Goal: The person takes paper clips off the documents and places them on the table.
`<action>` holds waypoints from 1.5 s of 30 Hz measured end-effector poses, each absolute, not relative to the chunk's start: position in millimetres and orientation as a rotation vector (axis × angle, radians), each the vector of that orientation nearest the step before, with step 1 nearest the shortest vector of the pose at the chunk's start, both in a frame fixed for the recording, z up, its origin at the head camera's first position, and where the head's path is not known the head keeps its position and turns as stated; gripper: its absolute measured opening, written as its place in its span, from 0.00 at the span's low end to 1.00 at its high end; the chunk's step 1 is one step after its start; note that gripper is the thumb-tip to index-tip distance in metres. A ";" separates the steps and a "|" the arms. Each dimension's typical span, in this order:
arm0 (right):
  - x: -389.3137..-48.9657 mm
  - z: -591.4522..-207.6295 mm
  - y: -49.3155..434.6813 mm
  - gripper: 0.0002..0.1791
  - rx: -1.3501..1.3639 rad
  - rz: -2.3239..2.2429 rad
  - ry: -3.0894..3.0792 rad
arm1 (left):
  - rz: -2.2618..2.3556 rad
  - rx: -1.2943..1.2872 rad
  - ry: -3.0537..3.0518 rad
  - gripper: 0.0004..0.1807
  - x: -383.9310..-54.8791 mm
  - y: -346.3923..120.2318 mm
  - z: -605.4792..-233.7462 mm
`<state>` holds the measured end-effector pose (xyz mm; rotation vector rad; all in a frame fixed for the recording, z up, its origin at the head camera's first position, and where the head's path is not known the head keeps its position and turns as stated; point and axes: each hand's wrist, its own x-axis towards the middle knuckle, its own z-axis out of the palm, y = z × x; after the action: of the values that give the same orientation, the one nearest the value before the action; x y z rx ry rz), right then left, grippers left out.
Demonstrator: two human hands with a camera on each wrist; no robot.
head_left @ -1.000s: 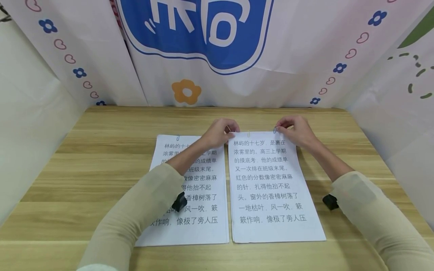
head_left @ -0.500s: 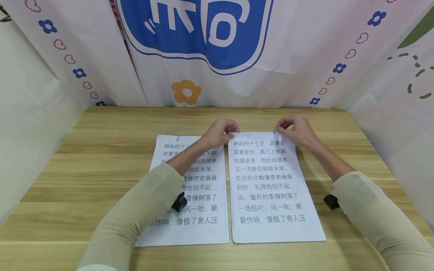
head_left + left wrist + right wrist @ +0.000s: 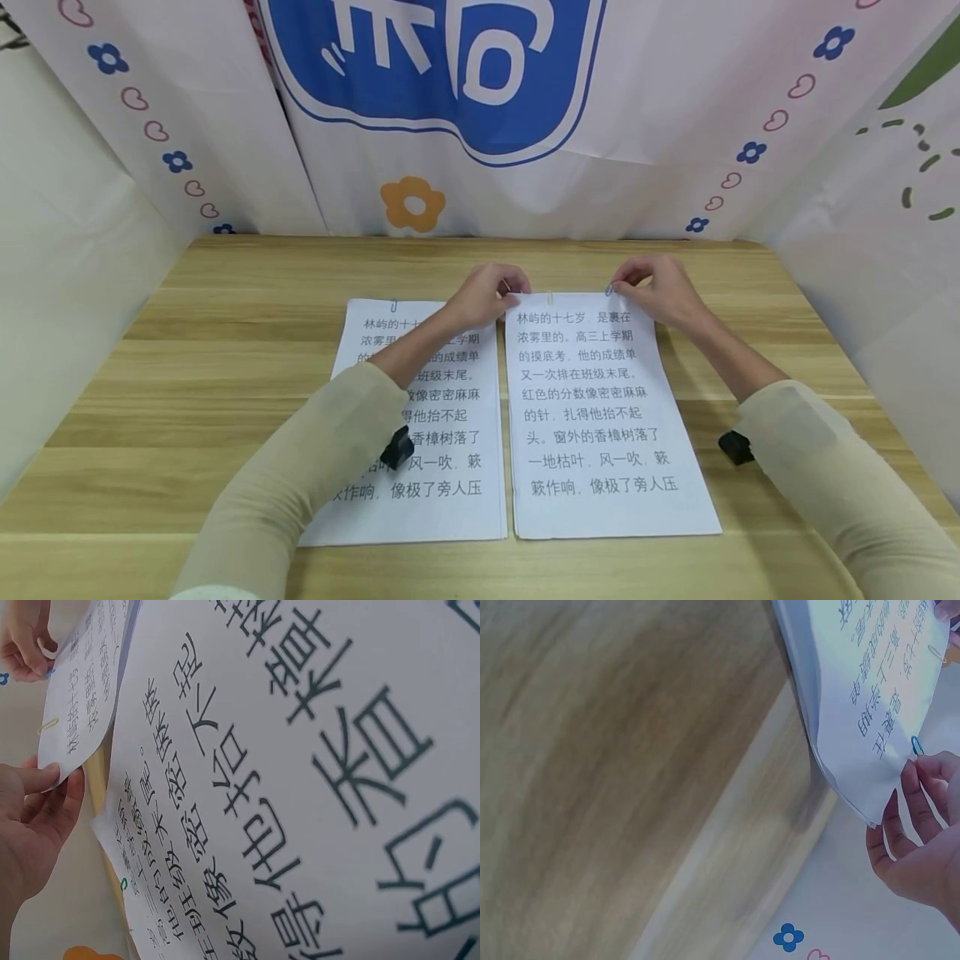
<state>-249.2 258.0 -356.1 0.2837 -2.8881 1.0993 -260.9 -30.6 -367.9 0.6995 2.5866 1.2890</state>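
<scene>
"What is the right hand [image 3: 660, 292] doing?"

"Its grip is narrow: thumb and finger pinch a blue paper clip [image 3: 610, 289] at the top edge of the right-hand stack [image 3: 592, 417], near that stack's far right corner. How far the clip goes over the sheets I can't say; the fingertips cover part of it."

"And the left hand [image 3: 483, 296]?"

"Holding the same stack by its top left corner, thumb on top and fingers underneath, as the left wrist view shows. The forearm crosses over the left-hand stack [image 3: 450, 517]."

"Anything between the hands?"

"A yellow paper clip [image 3: 550, 297], on the top edge of the right-hand stack."

"How do the stacks lie?"

"Side by side on the wooden table [image 3: 187, 375], a slim gap between them, both printed with large dark characters. The left-hand one has a grey-blue clip [image 3: 393, 306] on its top edge, towards the left."

"And behind?"

"A white cloth [image 3: 637, 192] with an orange flower [image 3: 413, 204] just above the table's far edge."
</scene>
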 end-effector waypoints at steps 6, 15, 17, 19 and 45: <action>-250.0 -353.8 259.7 0.06 0.282 1.079 -2.916 | 1.295 0.705 2.586 0.10 -260.4 -30.8 -368.3; -250.5 -354.7 262.5 0.07 0.285 1.075 -2.902 | 1.288 0.715 2.594 0.10 -261.3 -30.6 -368.8; -250.6 -355.3 263.0 0.07 0.284 1.084 -2.892 | 1.286 0.710 2.593 0.10 -261.1 -30.6 -368.5; -250.7 -355.8 263.2 0.07 0.284 1.093 -2.884 | 1.285 0.706 2.592 0.10 -261.2 -30.8 -368.4; -251.8 -357.4 266.2 0.09 0.242 1.145 -2.850 | 1.294 0.702 2.592 0.10 -259.4 -29.8 -368.9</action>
<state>-251.8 266.2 -357.4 0.2416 -2.8498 1.1449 -259.4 -29.8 -368.9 0.7021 2.5919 1.2939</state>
